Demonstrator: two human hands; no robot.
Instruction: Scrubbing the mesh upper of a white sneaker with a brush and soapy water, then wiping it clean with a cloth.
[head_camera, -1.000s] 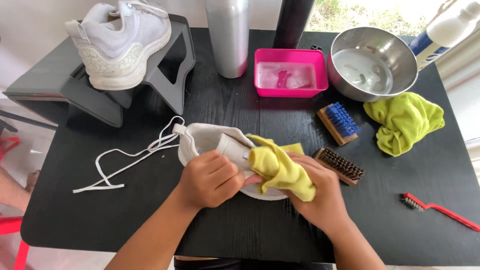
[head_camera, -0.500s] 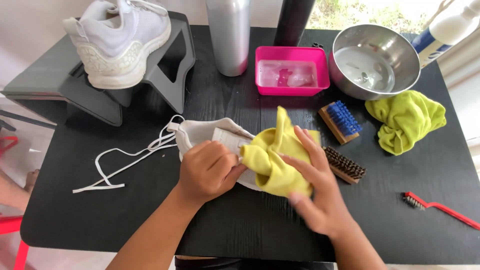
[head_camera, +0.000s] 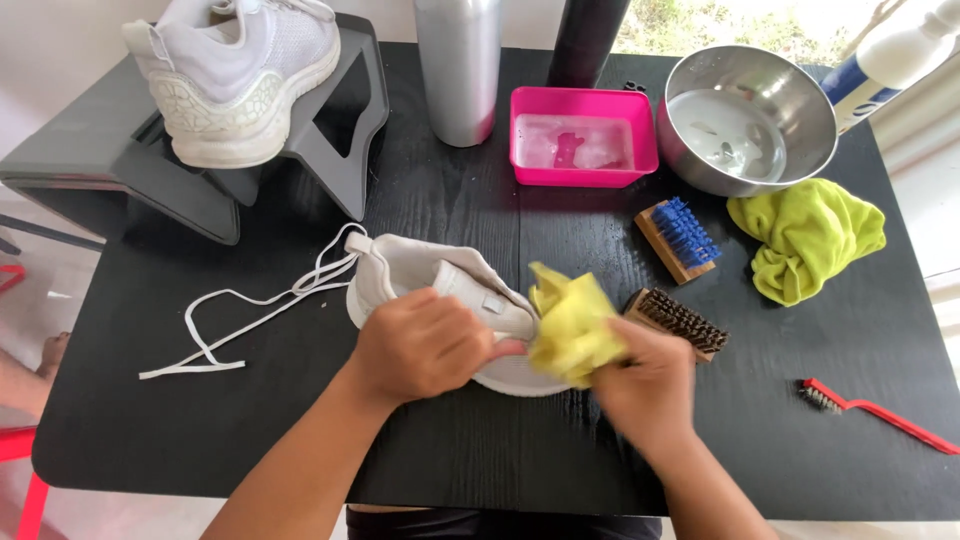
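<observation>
Under the left hand (head_camera: 425, 345) lies the white shoe (head_camera: 450, 300).

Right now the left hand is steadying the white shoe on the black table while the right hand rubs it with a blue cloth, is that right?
Not quite: the cloth is yellow, not blue, as the head view shows. The left hand does steady the white shoe on the black table, and the right hand holds that cloth against it.
</observation>
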